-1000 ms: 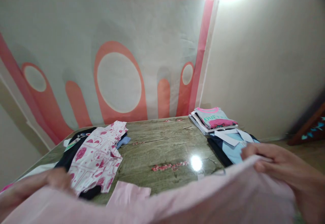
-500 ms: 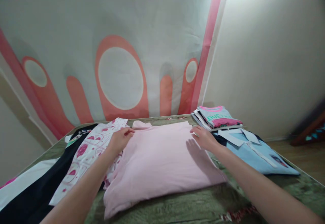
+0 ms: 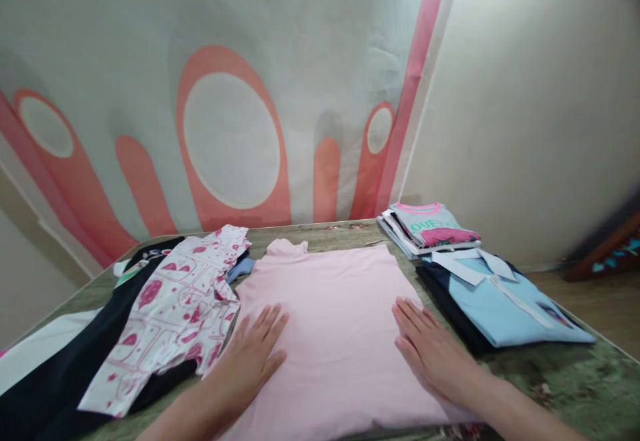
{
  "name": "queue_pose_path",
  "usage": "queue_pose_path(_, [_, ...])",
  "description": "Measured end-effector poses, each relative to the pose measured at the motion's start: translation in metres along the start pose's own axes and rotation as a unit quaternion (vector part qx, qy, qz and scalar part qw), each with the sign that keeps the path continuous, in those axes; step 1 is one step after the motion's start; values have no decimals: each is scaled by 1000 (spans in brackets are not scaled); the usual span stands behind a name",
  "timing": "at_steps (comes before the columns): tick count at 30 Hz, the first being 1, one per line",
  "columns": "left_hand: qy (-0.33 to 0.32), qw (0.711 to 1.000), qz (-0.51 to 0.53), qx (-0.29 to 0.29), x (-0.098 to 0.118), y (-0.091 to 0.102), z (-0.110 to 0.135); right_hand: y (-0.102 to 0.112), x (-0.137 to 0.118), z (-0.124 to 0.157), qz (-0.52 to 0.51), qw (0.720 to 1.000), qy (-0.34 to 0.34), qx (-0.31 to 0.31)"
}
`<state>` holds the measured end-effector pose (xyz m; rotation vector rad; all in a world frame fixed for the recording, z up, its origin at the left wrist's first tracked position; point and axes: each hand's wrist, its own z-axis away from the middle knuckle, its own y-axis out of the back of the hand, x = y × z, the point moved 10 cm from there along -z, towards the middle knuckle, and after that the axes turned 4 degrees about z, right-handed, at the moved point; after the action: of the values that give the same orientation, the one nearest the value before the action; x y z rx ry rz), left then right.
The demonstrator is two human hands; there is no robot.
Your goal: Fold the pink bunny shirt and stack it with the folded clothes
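Note:
A pale pink garment (image 3: 330,321) lies spread flat on the table (image 3: 565,368) in front of me. My left hand (image 3: 250,358) rests palm down on its left side, fingers stretched out. My right hand (image 3: 430,348) lies flat on its right side, fingers stretched out too. Neither hand holds anything.
To the left lies a white garment with pink hearts (image 3: 175,308) over dark clothes (image 3: 65,374). At the right is a folded light blue shirt (image 3: 505,298) on dark cloth. Behind it sits a small stack of folded tops (image 3: 427,224). A patterned wall hanging (image 3: 230,134) rises behind the table.
The pink garment was held up, then laid on the table. My hands slid from its far edge back toward me, and it now lies flatter.

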<state>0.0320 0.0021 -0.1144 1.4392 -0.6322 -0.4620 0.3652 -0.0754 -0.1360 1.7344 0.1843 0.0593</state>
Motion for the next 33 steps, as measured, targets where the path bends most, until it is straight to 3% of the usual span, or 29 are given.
queue_pose_path(3, [-56, 996, 63, -29, 4, 28, 2, 16, 1, 7, 1, 998, 18, -58])
queue_pose_path(5, [-76, 987, 123, -75, 8, 43, -19, 27, -6, -11, -9, 994, 32, -100])
queue_pose_path(8, [-23, 989, 145, 28, 4, 71, -77, 46, -45, -62, -60, 993, 72, -66])
queue_pose_path(10, [-23, 988, 131, 75, 11, 63, -110, 44, -87, -95, -104, 984, 135, -41])
queue_pose_path(13, [-72, 992, 81, 59, 19, 20, -138, 9, -126, -128, -129, 962, 228, -78])
queue_pose_path(15, [-54, 995, 44, 68, 0, 0, -144, -12, -108, -150, -116, 968, 211, -76])
queue_pose_path(19, [59, 995, -3, 79, -63, -12, -141, -35, 6, -185, -45, 998, 0, -44])
queue_pose_path(22, [131, 986, -23, 99, -92, -8, -134, -37, 64, -191, 1, 995, -104, -10])
queue_pose_path(24, [165, 978, -29, 124, -101, -1, -131, -34, 75, -190, 12, 991, -131, 22])
queue_pose_path(28, [235, 961, -12, 143, -123, 15, -135, -19, 70, -184, 12, 987, -142, 72])
queue_pose_path(33, [272, 956, 12, 107, -152, 42, -156, -5, 85, -193, 6, 979, -203, 33])
